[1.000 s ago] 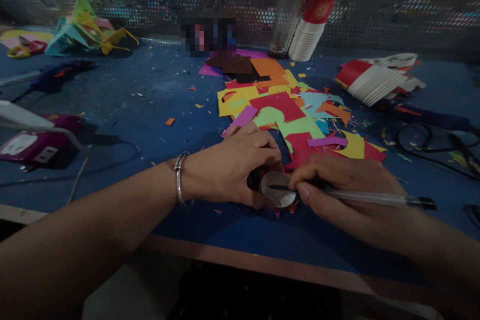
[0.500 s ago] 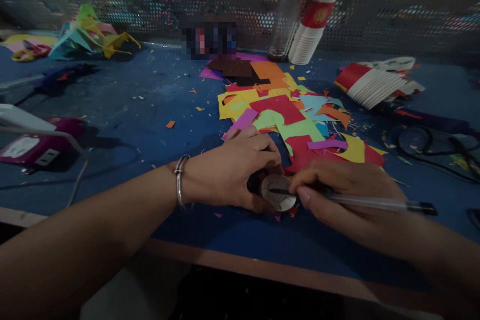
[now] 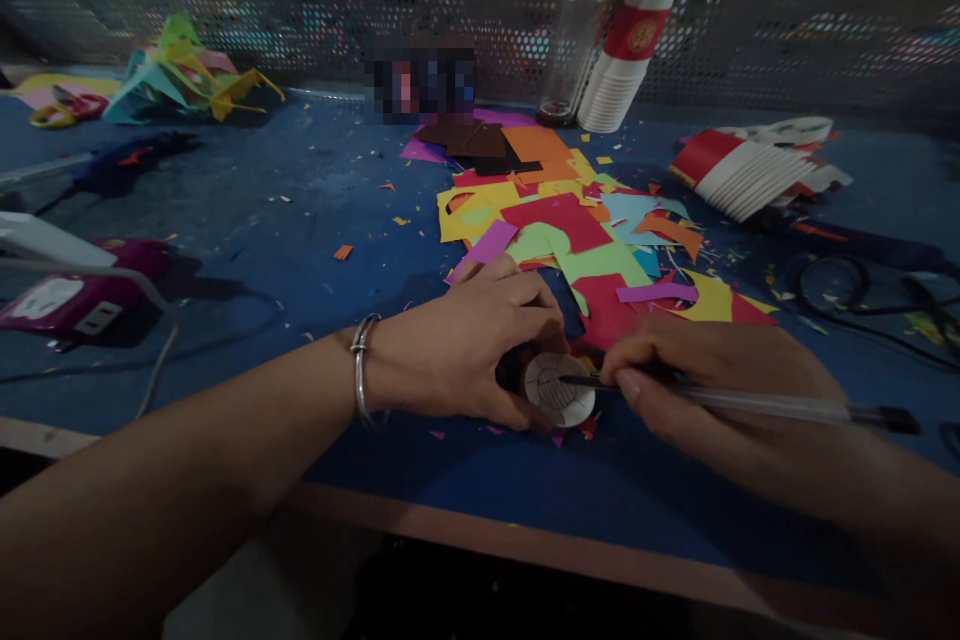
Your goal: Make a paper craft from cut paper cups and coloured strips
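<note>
My left hand [image 3: 499,345] curls its thumb and fingers round the side of a small white disc [image 3: 559,405]. Dark pen lines in a leaf-like pattern mark the disc's round face. What lies below that face is hidden by my fingers and shadow. A clear-barrelled pen [image 3: 772,404] with a black end is pinched in my right hand [image 3: 697,390]. Its dark tip points left and lies over the upper middle of the disc; whether it touches I cannot tell.
Coloured paper scraps [image 3: 607,255] lie just beyond my hands. Paper cups [image 3: 619,70] and a clear bottle [image 3: 574,40] stand behind. More stacked cups [image 3: 739,170] and a black cable [image 3: 847,295] are at right. A purple power socket [image 3: 97,295], scissors [image 3: 64,108] and folded paper [image 3: 176,75] sit left.
My right hand has shifted slightly right with the pen, and the tip has moved from the disc's left-centre towards its upper middle. The left hand keeps its grip. The view has tilted slightly.
</note>
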{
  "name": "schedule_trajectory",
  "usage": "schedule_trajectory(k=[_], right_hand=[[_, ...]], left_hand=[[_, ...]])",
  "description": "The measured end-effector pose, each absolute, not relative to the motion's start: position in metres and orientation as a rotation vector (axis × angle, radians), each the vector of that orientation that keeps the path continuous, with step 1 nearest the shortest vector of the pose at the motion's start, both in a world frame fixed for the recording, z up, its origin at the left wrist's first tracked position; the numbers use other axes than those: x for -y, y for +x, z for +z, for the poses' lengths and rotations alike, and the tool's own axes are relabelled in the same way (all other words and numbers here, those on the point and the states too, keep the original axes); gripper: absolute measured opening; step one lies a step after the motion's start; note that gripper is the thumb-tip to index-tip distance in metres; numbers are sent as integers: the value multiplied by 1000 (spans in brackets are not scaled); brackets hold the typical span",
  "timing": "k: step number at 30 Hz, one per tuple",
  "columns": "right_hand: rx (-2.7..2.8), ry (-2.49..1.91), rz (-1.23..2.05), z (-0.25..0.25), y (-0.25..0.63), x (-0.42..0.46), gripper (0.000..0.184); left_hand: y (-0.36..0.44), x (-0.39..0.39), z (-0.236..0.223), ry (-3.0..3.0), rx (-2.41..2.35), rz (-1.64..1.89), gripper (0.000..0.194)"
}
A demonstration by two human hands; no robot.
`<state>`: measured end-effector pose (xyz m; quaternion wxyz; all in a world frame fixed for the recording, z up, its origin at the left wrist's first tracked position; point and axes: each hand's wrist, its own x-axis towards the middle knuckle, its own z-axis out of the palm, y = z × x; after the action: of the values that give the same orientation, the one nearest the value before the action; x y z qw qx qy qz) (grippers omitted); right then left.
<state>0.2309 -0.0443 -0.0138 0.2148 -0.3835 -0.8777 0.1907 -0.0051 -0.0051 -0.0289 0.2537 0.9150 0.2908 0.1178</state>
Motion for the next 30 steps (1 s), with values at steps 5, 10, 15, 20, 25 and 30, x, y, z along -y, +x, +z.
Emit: schedule_trajectory(k=[5, 10, 15, 20, 25, 30], right_hand=[[2450, -1071, 519, -13, 232, 42, 20], [2441, -1059, 495, -12, 232, 42, 20], [2432, -1080, 517, -12, 232, 42, 19], [2403, -1078, 585, -14, 228, 43, 20], [2365, -1060, 670, -16, 226, 43, 19], [2380, -1071, 697, -16, 225, 43, 19]], left_hand=[[-6, 5, -29, 2463, -781, 325, 43], [-6, 5, -30, 2458, -775, 315, 46], [-7, 4, -30, 2453, -772, 315, 45], [-5, 5, -29, 2463, -796, 315, 45], [-2, 4, -27, 2475, -794, 304, 44], [-2, 4, -27, 2485, -784, 302, 42]])
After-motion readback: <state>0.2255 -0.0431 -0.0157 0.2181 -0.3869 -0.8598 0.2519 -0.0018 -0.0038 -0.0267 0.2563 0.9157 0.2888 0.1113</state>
